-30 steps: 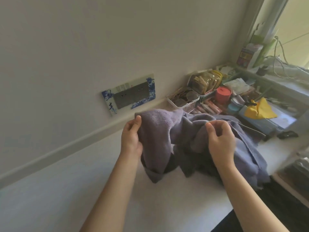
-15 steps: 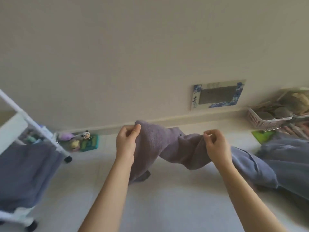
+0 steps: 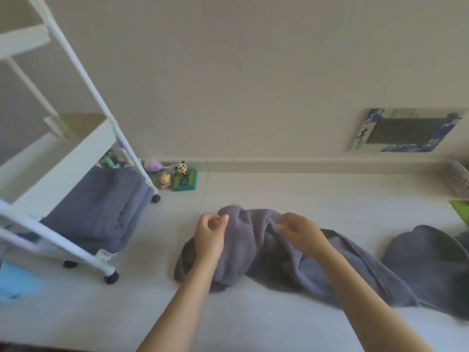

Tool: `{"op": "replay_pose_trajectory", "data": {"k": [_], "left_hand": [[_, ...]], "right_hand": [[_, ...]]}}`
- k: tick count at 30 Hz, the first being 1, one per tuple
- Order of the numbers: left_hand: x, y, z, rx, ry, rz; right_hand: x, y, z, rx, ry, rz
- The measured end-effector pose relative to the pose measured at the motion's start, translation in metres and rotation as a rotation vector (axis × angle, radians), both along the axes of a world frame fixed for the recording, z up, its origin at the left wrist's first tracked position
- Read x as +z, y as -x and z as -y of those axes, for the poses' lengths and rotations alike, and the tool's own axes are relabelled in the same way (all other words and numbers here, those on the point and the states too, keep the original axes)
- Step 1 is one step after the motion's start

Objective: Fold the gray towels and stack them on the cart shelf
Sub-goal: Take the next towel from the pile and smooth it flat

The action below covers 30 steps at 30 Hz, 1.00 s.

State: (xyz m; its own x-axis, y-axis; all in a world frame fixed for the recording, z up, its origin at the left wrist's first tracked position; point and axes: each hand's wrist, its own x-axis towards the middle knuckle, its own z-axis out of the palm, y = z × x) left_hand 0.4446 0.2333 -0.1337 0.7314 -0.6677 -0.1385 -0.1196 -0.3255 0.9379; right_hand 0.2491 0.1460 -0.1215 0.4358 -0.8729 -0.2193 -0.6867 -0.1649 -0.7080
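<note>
Two hands work in the middle of the frame, but start with the big things. The floor is pale and fills the lower half, and the wall fills the top. At the left stands a white cart on small black wheels. On its bottom shelf lie folded gray towels in a neat stack. In the middle lies a rumpled gray towel, stretching toward the lower right. Its top edge is lifted a little off the floor. At the right edge sits another gray towel in a heap, touching the first one. On the wall at the upper right is a picture frame with blue corners. The left hand pinches the towel's top left edge with curled fingers. The right hand pinches the top edge just beside it. By the wall near the cart are little toys, one a panda.
</note>
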Motion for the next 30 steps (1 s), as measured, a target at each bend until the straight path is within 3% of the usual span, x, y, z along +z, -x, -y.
{"op": "replay_pose_trajectory", "data": {"k": [2,6,11,14,18,22,26,30], "left_hand": [[-0.012,0.006,-0.012,-0.128,-0.054,-0.009],[-0.041,0.008,-0.033,-0.332,-0.147,0.176],[-0.075,-0.011,-0.051,-0.638,-0.555,0.649],[-0.091,-0.021,-0.058,-0.69,-0.534,0.811],[-0.092,-0.036,-0.05,-0.406,-0.189,0.582],[-0.075,-0.046,-0.048,-0.472,-0.184,0.494],[-0.047,-0.055,-0.049,-0.439,-0.203,0.224],[-0.023,-0.064,-0.047,-0.401,-0.14,0.081]], "right_hand": [[-0.003,-0.016,-0.006,0.07,-0.02,-0.011],[-0.023,-0.037,-0.013,0.177,-0.076,-0.03],[-0.053,-0.05,-0.019,0.201,-0.113,-0.103],[-0.072,-0.052,-0.02,0.186,-0.091,-0.183],[-0.073,-0.06,-0.027,0.164,0.02,-0.271],[-0.071,-0.067,-0.031,0.229,0.202,-0.28],[-0.067,-0.079,-0.028,0.195,0.299,-0.214],[-0.034,-0.084,-0.019,0.217,0.198,0.041]]}}
